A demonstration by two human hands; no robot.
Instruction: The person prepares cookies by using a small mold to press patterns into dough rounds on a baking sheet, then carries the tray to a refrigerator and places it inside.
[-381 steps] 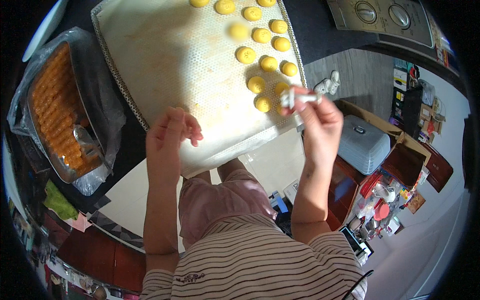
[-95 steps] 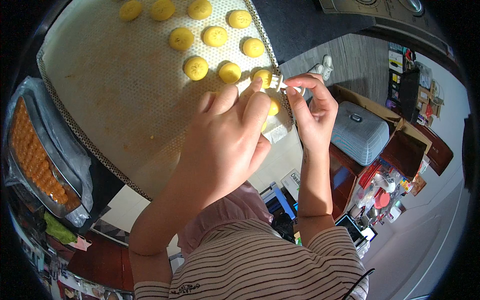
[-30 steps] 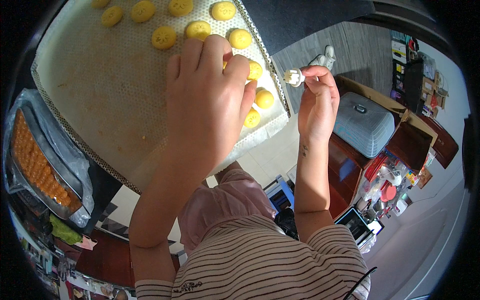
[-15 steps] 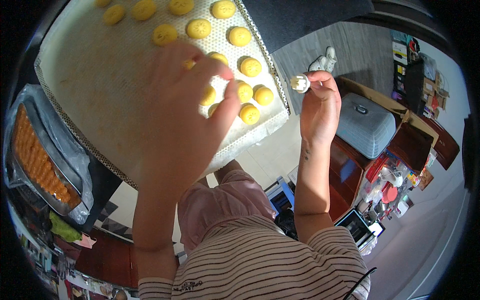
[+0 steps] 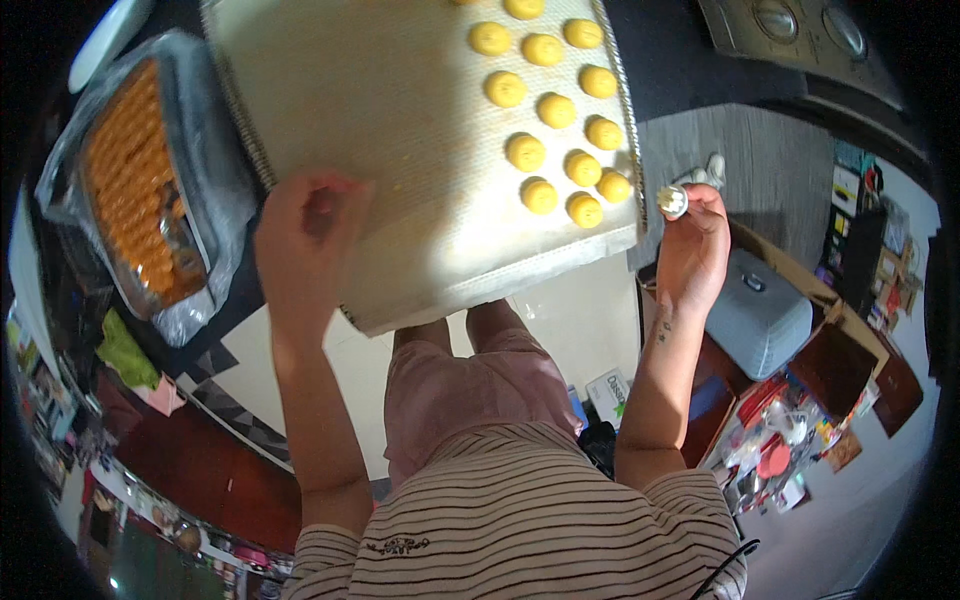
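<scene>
My right hand is closed around a small white pastry stamp, pinched between thumb and fingers, its notched round face showing. It is just off the right edge of a baking tray lined with a pale perforated mat. Several round yellow dough pieces sit in staggered rows on the tray's right part. Above the tray's near left edge, my left hand is curled and smeared by motion, so I cannot tell whether its fingers hold anything.
Left of the tray, a metal pan of orange-brown filling balls lies in clear plastic. A green cloth is below it. At the right are a grey-blue lidded case and an appliance with knobs.
My left hand has moved left, away from the dough pieces to the tray's left side. The view has shifted left. My right hand still holds the stamp.
</scene>
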